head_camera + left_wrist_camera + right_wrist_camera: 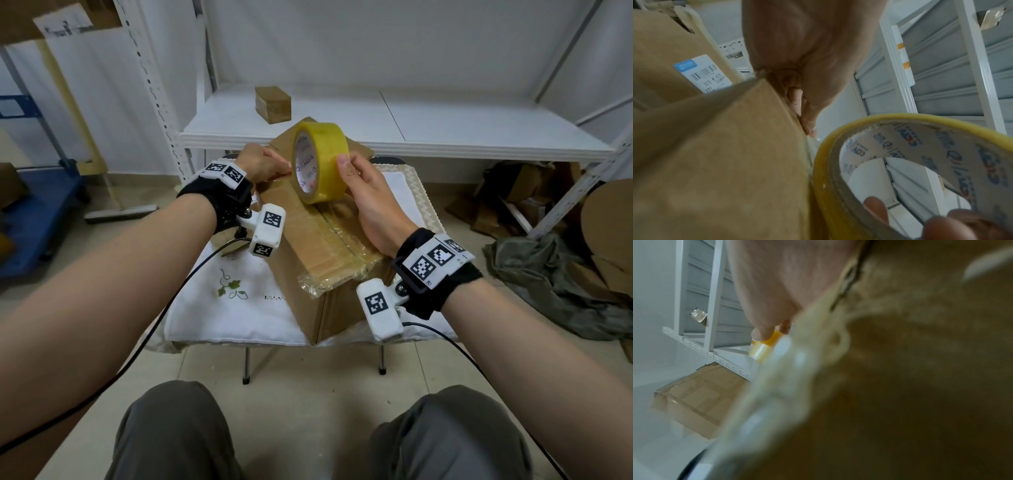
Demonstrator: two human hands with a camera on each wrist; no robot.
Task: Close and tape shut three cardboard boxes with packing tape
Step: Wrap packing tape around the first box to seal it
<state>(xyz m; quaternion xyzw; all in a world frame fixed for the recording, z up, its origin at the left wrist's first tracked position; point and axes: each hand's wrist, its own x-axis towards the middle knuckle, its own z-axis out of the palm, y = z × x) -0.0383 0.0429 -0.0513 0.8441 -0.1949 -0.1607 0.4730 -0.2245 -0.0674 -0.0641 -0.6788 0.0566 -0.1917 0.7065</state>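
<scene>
Head view – roll: the tape roll [320, 161] is standing on edge on the box [318, 236], at 12 o'clock from the box's centre seam.
Head view – box: it is sitting on a white-clothed stool [239, 308]; crinkled film is already lying along the seam toward 6 o'clock.
Head view – right hand: the right hand [363, 192] is gripping the roll, thumb on the outer band, heel resting near the seam.
Head view – left hand: the left hand [263, 164] is lying at 9 o'clock of the roll, fingertips pinched at the box top, probably on the tape end; the tape itself is too thin to confirm.
Head view – handling: the roll looks light and stiff, best held rim and core; the film looks thin, sticky, quick to wrinkle.
Left wrist view – left hand: fingers [797, 97] are curling against the box edge; the roll's printed core [920, 154] is lying at 4 o'clock.
Right wrist view – right hand: only a fingertip [764, 332] on the yellow band is showing; the rest is blurred.
Right wrist view – shelf: a small box [698, 400] is sitting at 7 o'clock.
</scene>
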